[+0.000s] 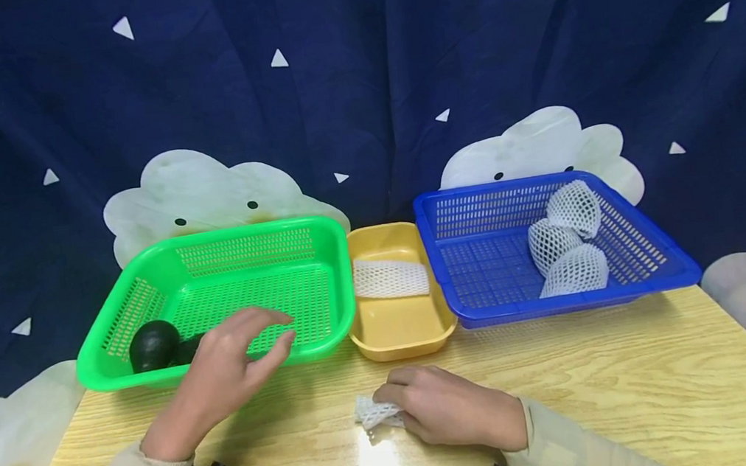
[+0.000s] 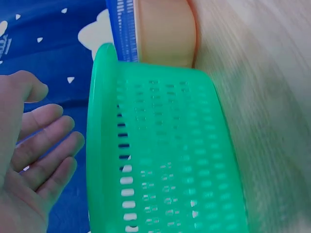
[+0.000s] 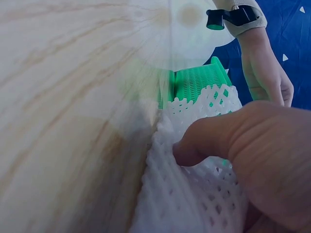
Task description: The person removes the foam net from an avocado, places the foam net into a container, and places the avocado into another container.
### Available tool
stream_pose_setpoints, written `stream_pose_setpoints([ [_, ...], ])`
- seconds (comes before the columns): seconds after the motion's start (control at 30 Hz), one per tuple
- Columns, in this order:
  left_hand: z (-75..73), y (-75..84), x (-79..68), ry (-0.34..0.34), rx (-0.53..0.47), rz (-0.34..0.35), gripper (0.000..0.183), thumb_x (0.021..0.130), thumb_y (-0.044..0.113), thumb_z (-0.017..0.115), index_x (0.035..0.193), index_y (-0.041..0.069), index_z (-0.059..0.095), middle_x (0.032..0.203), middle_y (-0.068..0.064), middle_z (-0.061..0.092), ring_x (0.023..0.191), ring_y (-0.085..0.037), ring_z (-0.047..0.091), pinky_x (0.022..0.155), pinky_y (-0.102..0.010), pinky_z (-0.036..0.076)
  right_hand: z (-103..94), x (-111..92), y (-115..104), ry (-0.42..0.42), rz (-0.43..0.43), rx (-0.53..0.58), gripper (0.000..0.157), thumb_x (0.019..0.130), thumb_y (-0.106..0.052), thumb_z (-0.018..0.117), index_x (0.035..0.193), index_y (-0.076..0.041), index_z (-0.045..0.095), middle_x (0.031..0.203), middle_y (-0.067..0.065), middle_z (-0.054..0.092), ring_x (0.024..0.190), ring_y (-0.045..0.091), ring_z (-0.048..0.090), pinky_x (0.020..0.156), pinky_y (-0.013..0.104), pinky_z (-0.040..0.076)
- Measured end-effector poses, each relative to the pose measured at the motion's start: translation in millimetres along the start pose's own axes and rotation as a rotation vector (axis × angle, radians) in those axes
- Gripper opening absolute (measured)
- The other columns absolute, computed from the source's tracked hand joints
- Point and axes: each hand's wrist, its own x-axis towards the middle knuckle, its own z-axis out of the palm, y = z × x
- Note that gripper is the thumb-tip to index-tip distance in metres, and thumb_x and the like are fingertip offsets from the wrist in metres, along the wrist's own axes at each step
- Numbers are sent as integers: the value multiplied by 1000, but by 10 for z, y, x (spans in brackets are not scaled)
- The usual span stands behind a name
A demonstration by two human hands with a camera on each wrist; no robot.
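Observation:
My left hand (image 1: 227, 364) hovers over the front of the green basket (image 1: 344, 287), fingers apart and holding nothing. To its left in that basket lies a round black object (image 1: 154, 345), with a second dark object (image 1: 188, 350) partly hidden behind the hand. My right hand (image 1: 438, 408) pinches a white foam net sleeve (image 1: 367, 412) low over the wooden table. In the right wrist view the thumb presses into the sleeve (image 3: 180, 194), whose scalloped end points toward the green basket. The left wrist view shows the left hand (image 2: 39, 145) beside the basket's rim, palm visible.
Between the baskets stands a yellow tray (image 1: 402, 334) with another white foam net sleeve (image 1: 390, 278) in it. The blue basket (image 1: 474, 250) at the right holds three net-wrapped items (image 1: 576, 271). A dark blue curtain (image 1: 359, 79) hangs behind the table (image 1: 592, 377).

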Motion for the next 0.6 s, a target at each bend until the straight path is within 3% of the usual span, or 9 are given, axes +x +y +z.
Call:
stream_pose_setpoints([
  [0.2,49,80,-26,45,-52,48,15,83,9,78,98,13,78,97,2,79,92,-16,75,79,-35,62,1,5,5,-7,9,14,30,90,-1,67,117,-13,73,103,-4,71,95,3,68,81,16,57],
  [0.43,151,167,-95,58,-168,34,13,85,5,77,95,13,78,93,3,78,89,-13,73,91,-13,54,17,-3,13,-2,6,15,28,91,-3,67,116,-14,73,102,-4,71,93,3,68,79,16,57],
  [0.6,218,223,-131,77,-207,35,12,84,4,77,93,12,78,92,2,79,87,-15,74,88,-15,56,13,2,8,-2,7,14,27,91,-2,67,115,-14,73,101,-4,71,93,3,68,79,16,57],
])
